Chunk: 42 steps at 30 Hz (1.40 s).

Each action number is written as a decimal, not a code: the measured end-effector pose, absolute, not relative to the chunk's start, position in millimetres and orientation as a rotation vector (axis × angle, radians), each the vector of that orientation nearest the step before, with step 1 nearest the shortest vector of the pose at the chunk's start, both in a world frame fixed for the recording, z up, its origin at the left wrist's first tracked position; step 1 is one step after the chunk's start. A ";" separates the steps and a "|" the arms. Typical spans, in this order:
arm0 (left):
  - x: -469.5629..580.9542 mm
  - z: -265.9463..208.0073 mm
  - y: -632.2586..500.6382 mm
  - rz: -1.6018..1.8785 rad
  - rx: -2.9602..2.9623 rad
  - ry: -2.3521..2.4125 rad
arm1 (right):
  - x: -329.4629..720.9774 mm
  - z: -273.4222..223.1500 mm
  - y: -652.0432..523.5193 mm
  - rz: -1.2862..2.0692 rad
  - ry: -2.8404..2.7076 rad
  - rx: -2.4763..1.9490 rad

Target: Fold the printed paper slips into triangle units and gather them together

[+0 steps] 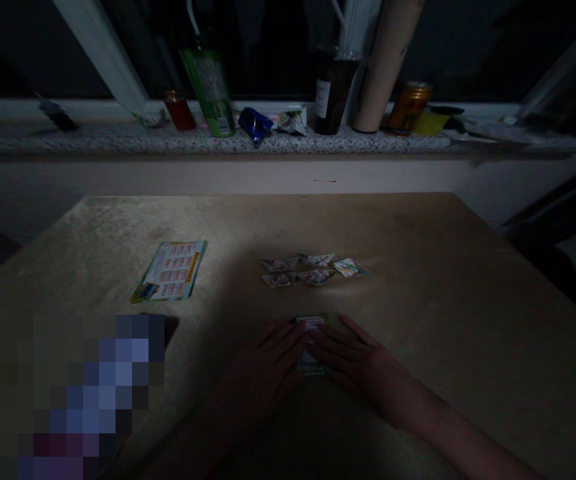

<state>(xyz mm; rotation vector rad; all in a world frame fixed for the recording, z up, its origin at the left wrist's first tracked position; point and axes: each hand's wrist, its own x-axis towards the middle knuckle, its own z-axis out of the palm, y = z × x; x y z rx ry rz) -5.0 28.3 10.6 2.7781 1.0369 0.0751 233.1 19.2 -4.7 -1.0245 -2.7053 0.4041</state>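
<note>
A small printed sheet of paper [313, 323] with green edges lies on the table in front of me, partly covered by my fingers. From the left, my left hand [275, 353] rests flat on it with fingers stretched out. My right hand [355, 353] presses on the same sheet from the right, its fingers also extended and the thumb side away from me. Just beyond my hands sit several folded paper pieces [282, 278] in two short rows, with a diamond-shaped folded paper [350, 267] at their right end. The light is dim, so the sheet's folds are hard to make out.
A stack of printed calendar cards [171, 270] lies on the left of the table [418, 233]. A blurred-out patch covers the lower left. Along the granite windowsill [278, 143] stand a green bottle [213, 90], a dark cup [335, 97], a cardboard tube [385, 67] and a golden can [409, 109].
</note>
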 end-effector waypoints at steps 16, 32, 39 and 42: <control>-24.9 13.3 11.5 -0.021 2.718 0.992 | 232.5 2.3 26.0 0.678 -2.499 -1.056; -26.5 13.2 12.0 0.075 2.688 1.038 | 215.6 16.2 52.8 0.322 -2.627 -0.989; -29.2 8.7 11.2 0.105 2.673 1.058 | 208.5 14.9 62.9 0.234 -2.546 -1.197; -29.2 7.5 11.6 0.086 2.663 1.064 | 206.6 11.8 64.2 0.180 -2.541 -1.255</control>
